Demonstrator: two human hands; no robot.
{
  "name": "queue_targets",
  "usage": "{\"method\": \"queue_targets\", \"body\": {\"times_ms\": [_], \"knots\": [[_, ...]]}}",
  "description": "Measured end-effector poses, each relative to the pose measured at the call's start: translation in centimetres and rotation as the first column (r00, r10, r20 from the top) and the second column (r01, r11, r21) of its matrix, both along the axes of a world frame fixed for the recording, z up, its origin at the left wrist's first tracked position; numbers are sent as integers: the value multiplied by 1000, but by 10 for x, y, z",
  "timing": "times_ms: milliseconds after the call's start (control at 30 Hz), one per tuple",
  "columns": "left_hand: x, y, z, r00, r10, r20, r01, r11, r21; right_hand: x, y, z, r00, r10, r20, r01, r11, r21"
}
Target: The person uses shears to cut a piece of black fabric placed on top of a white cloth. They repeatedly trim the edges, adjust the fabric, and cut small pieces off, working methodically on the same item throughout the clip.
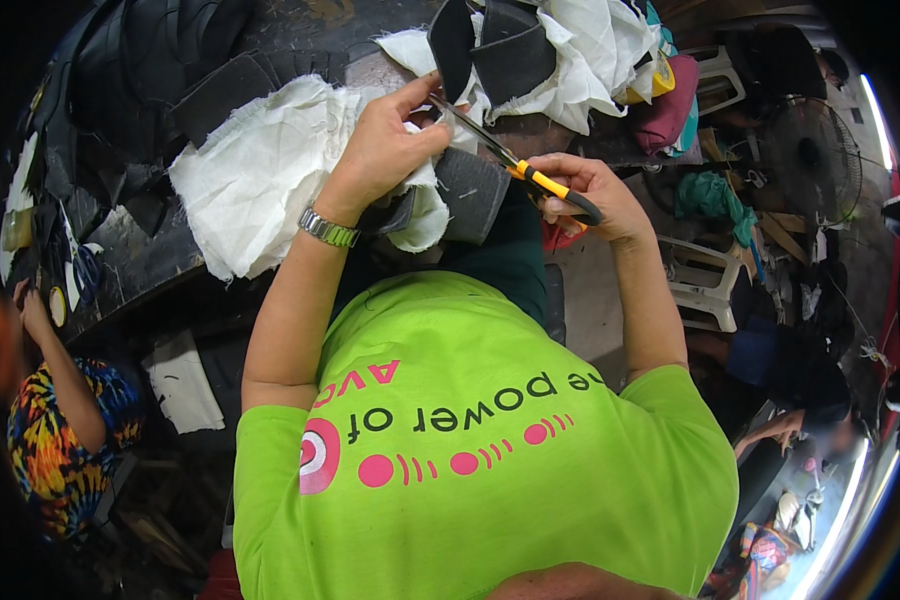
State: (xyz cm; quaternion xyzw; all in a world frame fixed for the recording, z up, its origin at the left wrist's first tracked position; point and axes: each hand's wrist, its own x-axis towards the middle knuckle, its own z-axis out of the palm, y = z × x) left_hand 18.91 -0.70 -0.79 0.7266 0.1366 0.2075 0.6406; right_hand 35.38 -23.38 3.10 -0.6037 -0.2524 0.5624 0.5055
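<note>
My right hand (592, 195) is closed round the yellow-and-black handles of a pair of scissors (497, 147). Their blades point up and left, toward the fingertips of my left hand (395, 140). Those fingers are bent and pinch white cloth (425, 212) beside the blades; exactly where they grip is partly hidden. A pointed black piece (452, 48) stands just beyond the fingertips. Below the blades hangs a dark grey piece (473, 195) with stray threads on it. Another frayed white cloth (270, 175) lies on the table left of my left wrist.
Stacked black pieces (140, 85) cover the table's left side, with another pair of scissors (85, 268) near its edge. More white cloth (600, 55) lies at the back right. A person in a colourful shirt (70, 430) sits at the left. White plastic chairs (700, 285) and a fan (810, 155) stand right.
</note>
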Motion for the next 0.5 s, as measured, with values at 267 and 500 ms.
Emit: {"method": "queue_targets", "body": {"times_ms": [267, 500], "knots": [[-2, -7, 3, 998, 34, 43, -25, 978, -209, 2, 38, 6, 955, -87, 284, 72, 995, 63], [-30, -20, 36, 981, 138, 134, -92, 949, -300, 26, 112, -19, -74, -12, 997, 104, 994, 20]]}}
